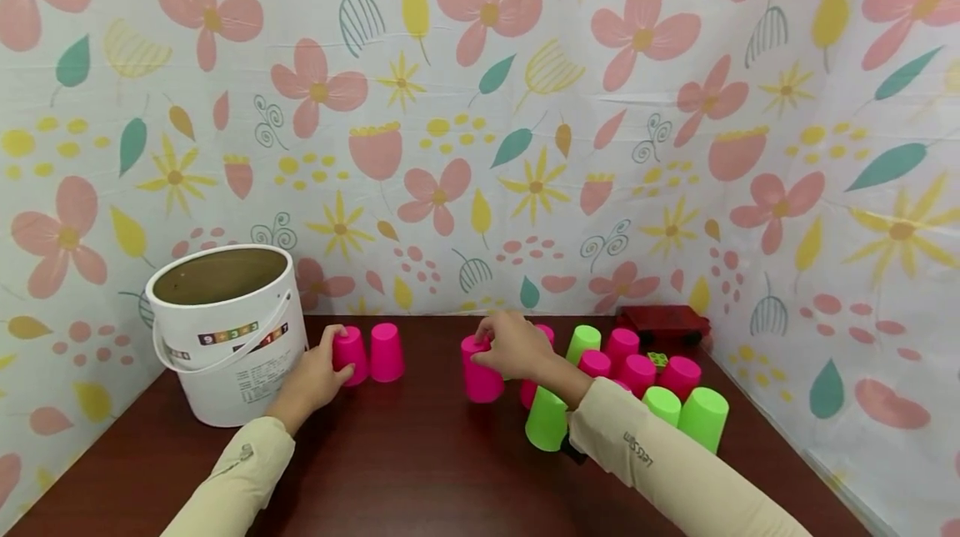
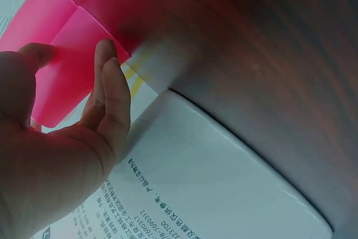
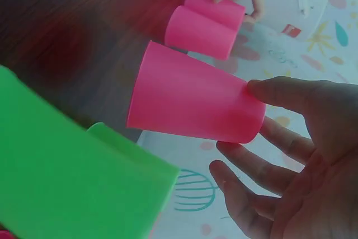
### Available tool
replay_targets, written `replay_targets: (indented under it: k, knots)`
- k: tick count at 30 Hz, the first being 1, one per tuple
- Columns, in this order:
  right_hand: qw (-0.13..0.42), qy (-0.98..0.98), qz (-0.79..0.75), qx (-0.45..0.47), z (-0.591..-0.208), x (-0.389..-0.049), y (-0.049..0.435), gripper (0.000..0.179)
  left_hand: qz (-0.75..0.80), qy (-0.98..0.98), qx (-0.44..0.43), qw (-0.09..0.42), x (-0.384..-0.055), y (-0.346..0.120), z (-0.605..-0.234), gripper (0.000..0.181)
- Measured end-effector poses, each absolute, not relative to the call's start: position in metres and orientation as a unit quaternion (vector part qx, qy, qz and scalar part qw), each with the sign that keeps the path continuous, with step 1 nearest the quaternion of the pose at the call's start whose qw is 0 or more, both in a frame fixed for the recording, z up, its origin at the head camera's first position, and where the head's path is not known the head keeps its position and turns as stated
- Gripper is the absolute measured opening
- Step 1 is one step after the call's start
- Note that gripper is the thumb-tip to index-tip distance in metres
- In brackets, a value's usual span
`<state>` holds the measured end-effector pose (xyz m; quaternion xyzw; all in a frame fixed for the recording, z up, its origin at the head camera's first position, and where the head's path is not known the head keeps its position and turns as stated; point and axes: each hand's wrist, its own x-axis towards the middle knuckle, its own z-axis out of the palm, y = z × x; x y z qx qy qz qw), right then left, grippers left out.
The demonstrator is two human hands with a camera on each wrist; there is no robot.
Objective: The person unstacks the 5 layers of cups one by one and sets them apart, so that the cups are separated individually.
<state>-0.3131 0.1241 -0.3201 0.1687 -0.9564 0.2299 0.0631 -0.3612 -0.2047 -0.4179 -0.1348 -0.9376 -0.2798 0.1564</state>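
At the left of the head view, my left hand (image 1: 313,372) holds an upside-down pink cup (image 1: 351,358), thumb on the near side and fingers round the far side. Right beside that cup stands a second pink cup (image 1: 386,352), also upside down. My right hand (image 1: 517,343) pinches another pink cup (image 1: 482,377) near its closed end, which faces up. The right wrist view shows the thumb on one side of this cup (image 3: 193,96) and fingers on the other. Close to it is a tilted green cup (image 1: 546,422), partly behind the right sleeve.
A white bucket (image 1: 247,391) with a handle stands left of my left hand. Several pink and green cups (image 1: 703,420) are grouped at the right, partly hidden by my arm. Behind them lies a red object (image 1: 663,324) by the patterned backdrop (image 1: 450,103). The table (image 1: 405,462) is dark brown.
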Motion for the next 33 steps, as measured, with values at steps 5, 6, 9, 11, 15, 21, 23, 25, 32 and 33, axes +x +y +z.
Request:
replay_targets:
  k: [5, 6, 9, 11, 15, 21, 23, 25, 32, 33]
  knots:
    - [0.048, -0.964, 0.206, 0.159, -0.326, -0.317, 0.135, 0.024, -0.275, -0.938, -0.141, 0.158, -0.363, -0.205, -0.420, 0.061]
    - [0.045, -0.966, 0.200, 0.158, -0.327, -0.318, 0.137, 0.024, -0.278, -0.937, -0.141, 0.156, -0.363, -0.205, -0.421, 0.061]
    - [0.033, -0.968, 0.188, 0.164, -0.333, -0.322, 0.143, 0.024, -0.283, -0.936, -0.141, 0.154, -0.361, -0.205, -0.421, 0.061]
    - [0.018, -0.967, 0.191, 0.168, -0.335, -0.323, 0.148, 0.025, -0.281, -0.936, -0.141, 0.154, -0.360, -0.205, -0.421, 0.061]
    - [0.000, -0.963, 0.206, 0.172, -0.338, -0.327, 0.156, 0.024, -0.279, -0.936, -0.143, 0.162, -0.362, -0.205, -0.421, 0.061]
    - [0.000, -0.964, 0.209, 0.163, -0.341, -0.333, 0.164, 0.023, -0.275, -0.937, -0.141, 0.162, -0.364, -0.205, -0.421, 0.060]
    - [0.009, -0.968, 0.197, 0.154, -0.343, -0.335, 0.167, 0.022, -0.274, -0.938, -0.142, 0.158, -0.364, -0.205, -0.420, 0.060]
    - [0.017, -0.970, 0.192, 0.149, -0.344, -0.336, 0.168, 0.022, -0.275, -0.938, -0.141, 0.156, -0.364, -0.205, -0.420, 0.060]
    - [0.029, -0.970, 0.194, 0.145, -0.344, -0.336, 0.169, 0.020, -0.278, -0.935, -0.143, 0.164, -0.362, -0.206, -0.419, 0.060]
    - [0.031, -0.970, 0.193, 0.142, -0.343, -0.335, 0.169, 0.021, -0.278, -0.935, -0.144, 0.164, -0.361, -0.206, -0.419, 0.060]
